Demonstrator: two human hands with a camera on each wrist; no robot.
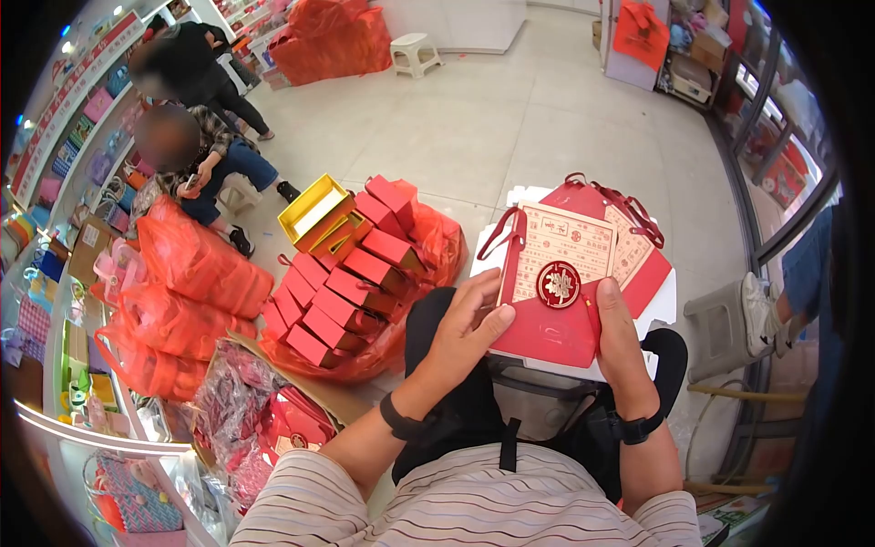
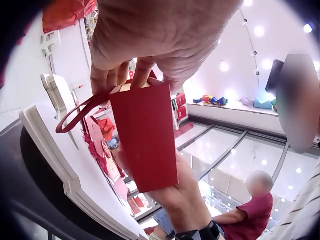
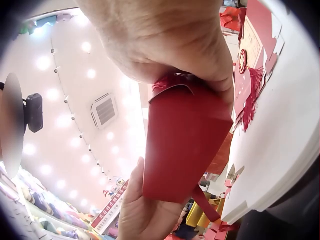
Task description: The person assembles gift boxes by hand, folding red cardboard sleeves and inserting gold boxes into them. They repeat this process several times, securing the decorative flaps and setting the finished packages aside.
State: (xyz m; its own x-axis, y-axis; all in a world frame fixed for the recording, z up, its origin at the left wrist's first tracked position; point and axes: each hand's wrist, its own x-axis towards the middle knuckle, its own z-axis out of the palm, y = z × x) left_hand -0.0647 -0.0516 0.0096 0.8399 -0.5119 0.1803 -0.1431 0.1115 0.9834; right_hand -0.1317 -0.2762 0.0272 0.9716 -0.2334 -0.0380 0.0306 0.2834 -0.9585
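Observation:
Both hands hold a red gift box (image 1: 542, 333) over the lap, one at each side. My left hand (image 1: 463, 328) grips its left end, thumb on the near side; in the left wrist view its fingers bend over the end of the box (image 2: 145, 140). My right hand (image 1: 624, 342) holds the other end, thumb up along the edge, beside a dark red tassel. A round red-and-gold medallion (image 1: 558, 285) lies just beyond the box, against a cream printed panel (image 1: 570, 239). More flat red pieces with ribbon handles (image 1: 643, 223) lie behind on a white stack (image 1: 663, 314).
Several red boxes (image 1: 333, 305) stand on red plastic at the left, with a yellow box (image 1: 290, 219) behind them. Full red bags (image 1: 196, 246) and an open carton (image 1: 305, 376) lie farther left. A person sits beyond. A grey stool (image 1: 720, 319) stands right.

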